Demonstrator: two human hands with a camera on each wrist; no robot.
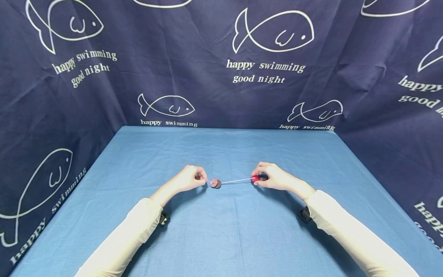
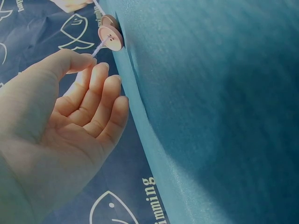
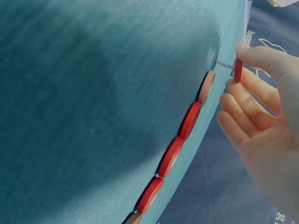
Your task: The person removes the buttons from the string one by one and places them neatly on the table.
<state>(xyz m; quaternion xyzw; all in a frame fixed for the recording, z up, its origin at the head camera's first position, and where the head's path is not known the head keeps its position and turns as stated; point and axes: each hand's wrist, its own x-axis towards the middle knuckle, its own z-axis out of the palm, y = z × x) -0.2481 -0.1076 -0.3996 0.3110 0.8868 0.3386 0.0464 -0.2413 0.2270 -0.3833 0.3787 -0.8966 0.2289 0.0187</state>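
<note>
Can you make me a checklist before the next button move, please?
1. Left hand pinching the string: ok.
2. Right hand pinching a red button: ok.
3. Pink button on the string: ok.
4. String all the way through the red button: cannot tell, the fingers cover it.
5. More buttons in a row on the blue cloth: ok.

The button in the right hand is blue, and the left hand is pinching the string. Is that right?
Not quite: the button in the right hand is red, not blue, as the right wrist view shows. The left hand is pinching the string.
</note>
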